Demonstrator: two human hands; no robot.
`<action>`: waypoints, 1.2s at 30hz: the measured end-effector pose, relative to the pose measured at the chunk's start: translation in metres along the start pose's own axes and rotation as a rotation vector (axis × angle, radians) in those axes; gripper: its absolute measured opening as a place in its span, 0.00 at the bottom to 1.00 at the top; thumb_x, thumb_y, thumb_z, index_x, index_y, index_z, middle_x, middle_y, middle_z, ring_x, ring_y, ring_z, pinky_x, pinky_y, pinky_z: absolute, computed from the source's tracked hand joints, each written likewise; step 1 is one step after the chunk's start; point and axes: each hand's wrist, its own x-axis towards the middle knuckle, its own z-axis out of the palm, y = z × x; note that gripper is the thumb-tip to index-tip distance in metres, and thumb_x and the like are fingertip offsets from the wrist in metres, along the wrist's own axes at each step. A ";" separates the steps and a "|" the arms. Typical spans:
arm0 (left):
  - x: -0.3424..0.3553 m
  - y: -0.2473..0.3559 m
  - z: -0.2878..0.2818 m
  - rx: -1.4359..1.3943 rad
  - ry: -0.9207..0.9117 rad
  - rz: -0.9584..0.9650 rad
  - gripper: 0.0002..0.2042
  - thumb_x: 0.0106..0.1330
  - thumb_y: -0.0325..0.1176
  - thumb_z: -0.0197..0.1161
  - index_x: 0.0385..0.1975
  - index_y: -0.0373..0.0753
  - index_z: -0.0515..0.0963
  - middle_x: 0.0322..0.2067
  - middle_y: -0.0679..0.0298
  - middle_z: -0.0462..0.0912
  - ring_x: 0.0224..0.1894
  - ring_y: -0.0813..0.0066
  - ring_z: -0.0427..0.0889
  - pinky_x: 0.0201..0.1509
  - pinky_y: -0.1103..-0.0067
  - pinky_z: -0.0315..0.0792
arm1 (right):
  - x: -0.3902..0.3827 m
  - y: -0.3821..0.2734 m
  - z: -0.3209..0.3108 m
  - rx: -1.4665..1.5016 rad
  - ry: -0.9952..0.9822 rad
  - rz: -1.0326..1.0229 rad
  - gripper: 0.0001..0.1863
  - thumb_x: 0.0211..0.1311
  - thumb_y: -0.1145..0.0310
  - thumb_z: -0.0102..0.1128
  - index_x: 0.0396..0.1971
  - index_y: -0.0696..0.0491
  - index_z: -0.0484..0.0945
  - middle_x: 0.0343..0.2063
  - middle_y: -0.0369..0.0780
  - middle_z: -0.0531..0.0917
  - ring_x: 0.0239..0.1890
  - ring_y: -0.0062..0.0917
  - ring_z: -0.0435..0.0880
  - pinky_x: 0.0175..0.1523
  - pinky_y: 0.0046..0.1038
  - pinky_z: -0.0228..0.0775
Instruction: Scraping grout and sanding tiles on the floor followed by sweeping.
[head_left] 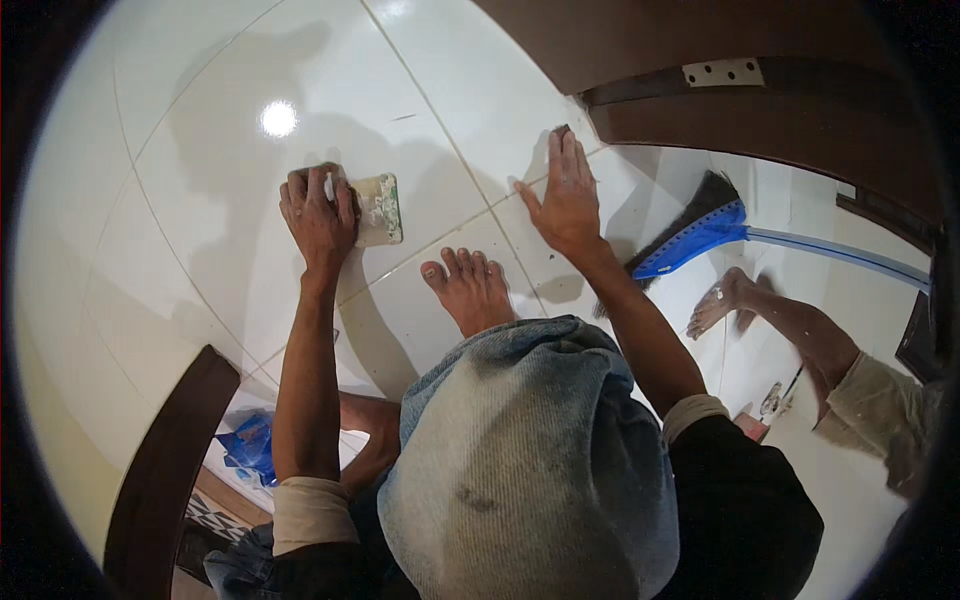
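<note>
My left hand (320, 215) is closed around the handle of a putty knife (378, 210). Its wide, pale blade is crusted with filler, has a greenish edge and lies close to the white floor tiles (240, 180). Further right, my right hand (568, 200) reaches forward with fingers stretched out and thumb apart, on or just over the tiles by a joint. A small dark patch shows at its fingertips; I cannot make out what it is. Between my hands, my bare foot (472, 290) rests on the floor.
A blue broom (690, 240) with dark bristles lies right of my right arm. Beyond it are another person's bare foot and leg (800, 315). Dark brown furniture (740, 110) bounds the upper right, and a dark wooden piece (165, 470) stands lower left near blue plastic (250, 447).
</note>
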 end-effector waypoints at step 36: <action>0.014 0.002 -0.001 -0.189 -0.032 -0.160 0.14 0.72 0.37 0.59 0.49 0.35 0.80 0.34 0.57 0.80 0.39 0.59 0.78 0.49 0.63 0.71 | -0.009 -0.003 0.001 0.071 -0.015 -0.047 0.49 0.64 0.51 0.69 0.75 0.61 0.56 0.70 0.67 0.60 0.72 0.62 0.61 0.75 0.55 0.56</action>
